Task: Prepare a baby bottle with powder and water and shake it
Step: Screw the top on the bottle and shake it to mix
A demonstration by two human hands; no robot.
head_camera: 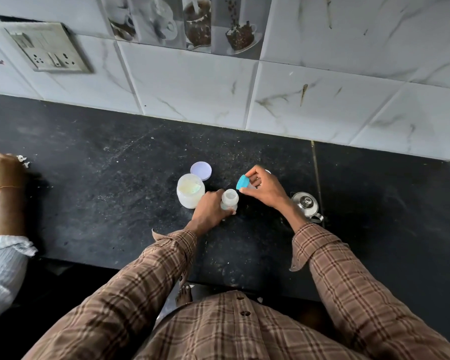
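A small clear baby bottle (230, 199) stands upright and uncapped on the black counter (115, 198). My left hand (210, 209) grips its body from the left. Just above and right of the bottle's mouth, my right hand (264, 188) holds the teal screw ring with its clear cap (244, 183), tilted. To the left of the bottle stands an open white powder jar (190, 190) with pale powder and a scoop inside. Its lilac lid (201, 170) lies flat behind it.
A small steel kettle (307, 205) sits right of my right wrist. Another person's hand (3, 170) and light sleeve (3, 271) are at the far left edge. A tiled wall (218, 94) with a socket plate (50, 49) backs the counter.
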